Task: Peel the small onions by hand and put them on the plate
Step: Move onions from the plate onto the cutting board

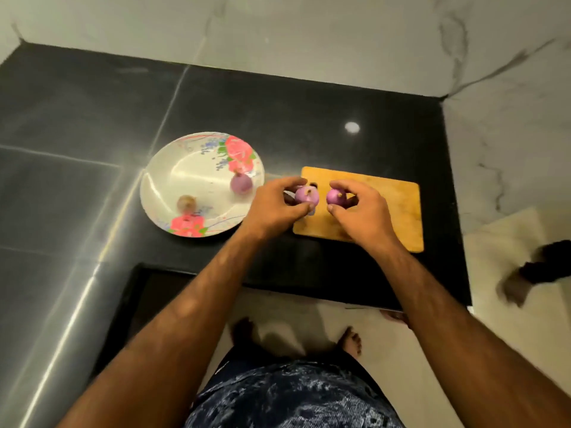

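Both bare forearms reach forward and converge, elbows wide and wrists drawn close together. The left hand [278,202] arches its fingers over the far side and sets its thumb on the near side, pinching a small onion [306,194]. The right hand [355,208] mirrors it, gripping a second onion [335,196]. The hands sit side by side, knuckles up — fingertips facing, not touching.

Black stone counter [92,118], white marble wall [309,32], pale floor [309,319].
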